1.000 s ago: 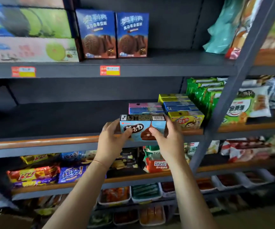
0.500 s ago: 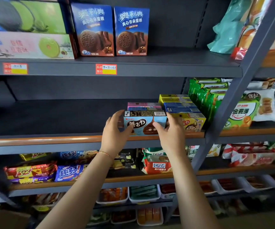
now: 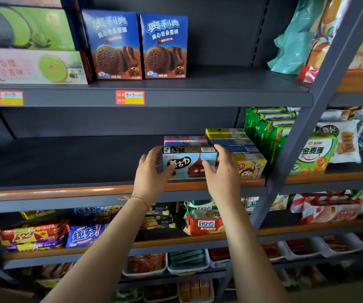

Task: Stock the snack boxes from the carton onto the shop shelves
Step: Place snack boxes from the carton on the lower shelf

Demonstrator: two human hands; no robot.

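Note:
A light-blue snack box (image 3: 188, 161) with a chocolate mushroom picture stands at the front of the middle shelf (image 3: 67, 190). My left hand (image 3: 152, 173) grips its left end and my right hand (image 3: 222, 171) grips its right end. Directly behind it lies a pink and blue box (image 3: 184, 140). To its right sits a row of yellow and blue boxes (image 3: 236, 142), the front one a yellow box (image 3: 251, 166) with a cartoon figure. The carton is out of view.
Two blue cookie boxes (image 3: 139, 44) stand on the top shelf beside stacked green and pink boxes (image 3: 29, 64). Green bags (image 3: 265, 132) fill the middle shelf's right end by a slanted grey post (image 3: 307, 119). The middle shelf's left part is bare. Lower shelves hold packets and trays.
Both hands have carried the light-blue box forward and set it down onto the middle shelf, in front of the pink box. The camera has moved closer to the shelves.

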